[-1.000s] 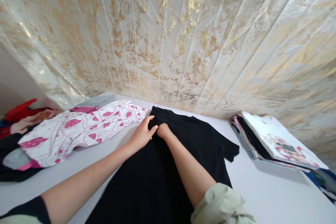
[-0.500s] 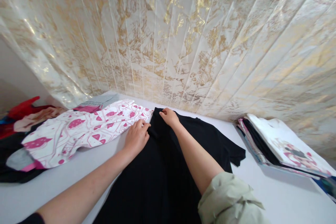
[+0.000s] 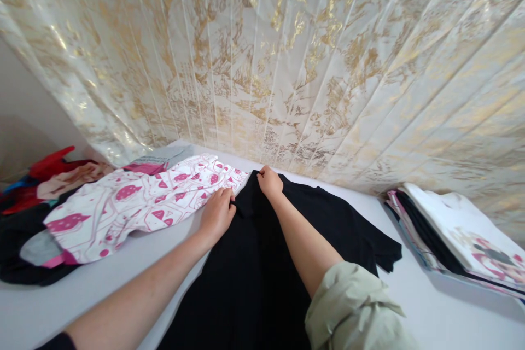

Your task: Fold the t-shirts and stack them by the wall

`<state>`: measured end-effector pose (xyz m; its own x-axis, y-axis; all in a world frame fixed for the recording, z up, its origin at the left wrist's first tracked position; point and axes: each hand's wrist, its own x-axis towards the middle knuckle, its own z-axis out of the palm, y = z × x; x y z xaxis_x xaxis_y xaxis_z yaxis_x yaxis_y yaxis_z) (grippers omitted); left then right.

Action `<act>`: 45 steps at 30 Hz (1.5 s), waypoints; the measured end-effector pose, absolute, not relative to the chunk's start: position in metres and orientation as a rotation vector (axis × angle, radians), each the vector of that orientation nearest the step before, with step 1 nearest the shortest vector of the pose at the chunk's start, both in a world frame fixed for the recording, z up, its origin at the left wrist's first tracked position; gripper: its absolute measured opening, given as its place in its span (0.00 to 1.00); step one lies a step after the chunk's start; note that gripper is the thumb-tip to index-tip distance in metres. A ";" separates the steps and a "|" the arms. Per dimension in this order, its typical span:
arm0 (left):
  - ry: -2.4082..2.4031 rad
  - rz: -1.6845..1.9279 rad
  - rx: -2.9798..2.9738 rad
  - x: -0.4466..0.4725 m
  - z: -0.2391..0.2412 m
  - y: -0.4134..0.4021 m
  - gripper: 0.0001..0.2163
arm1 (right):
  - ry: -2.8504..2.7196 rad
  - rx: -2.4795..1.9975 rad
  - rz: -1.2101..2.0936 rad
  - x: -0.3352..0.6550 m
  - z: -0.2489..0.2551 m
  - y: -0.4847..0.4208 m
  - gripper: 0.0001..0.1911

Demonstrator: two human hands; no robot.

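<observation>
A black garment (image 3: 262, 268) lies spread on a white table (image 3: 430, 311), its far edge near a gold-patterned wall. The left hand (image 3: 217, 214) pinches that edge's left side; the right hand (image 3: 269, 181), fingers curled, grips the far corner, pinning the cloth flat beside a pink-printed garment (image 3: 135, 202).

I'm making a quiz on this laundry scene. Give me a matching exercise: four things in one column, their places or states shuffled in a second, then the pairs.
Things:
1. black garment
2. pink-patterned white garment
3. folded stack
4. left hand

Places or states:
A. at the table's right side, by the wall
B. spread out in the middle, under both hands
C. lying left of the black garment
D. pinching the black garment's left edge

Pairs: 1-B, 2-C, 3-A, 4-D
</observation>
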<state>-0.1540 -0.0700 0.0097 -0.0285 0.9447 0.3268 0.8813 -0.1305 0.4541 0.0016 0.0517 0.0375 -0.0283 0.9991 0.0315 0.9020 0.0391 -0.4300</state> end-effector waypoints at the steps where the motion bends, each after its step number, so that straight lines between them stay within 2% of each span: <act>1: 1.991 0.871 2.104 -0.154 0.009 -0.070 0.09 | -2.016 -1.901 0.393 0.003 0.040 0.048 0.12; 8: 1.879 0.982 2.154 -0.151 0.008 -0.071 0.08 | -2.257 -1.613 0.022 0.012 0.039 0.005 0.17; 12: 1.768 0.981 2.273 -0.146 0.009 -0.075 0.09 | -2.380 -1.586 0.081 0.012 0.022 -0.015 0.22; 16: 1.877 0.910 2.267 -0.145 0.010 -0.078 0.09 | -2.294 -1.645 0.032 0.010 0.016 -0.027 0.27; 25: 2.069 0.812 2.207 -0.145 0.012 -0.079 0.07 | -2.441 -1.562 0.146 0.008 0.013 -0.046 0.30; 31: 2.102 0.875 2.186 -0.147 0.014 -0.077 0.10 | -2.464 -1.502 0.104 0.018 0.014 -0.080 0.34; 36: 1.786 1.050 2.437 -0.131 0.022 -0.089 0.14 | -2.491 -1.466 0.119 0.022 0.008 -0.097 0.32; 39: 1.657 0.831 2.527 -0.123 0.015 -0.092 0.18 | -2.467 -1.470 0.118 0.022 0.008 -0.097 0.31; 45: 1.798 0.381 2.541 -0.129 -0.005 -0.088 0.27 | -2.405 -1.575 0.150 0.049 0.013 -0.098 0.32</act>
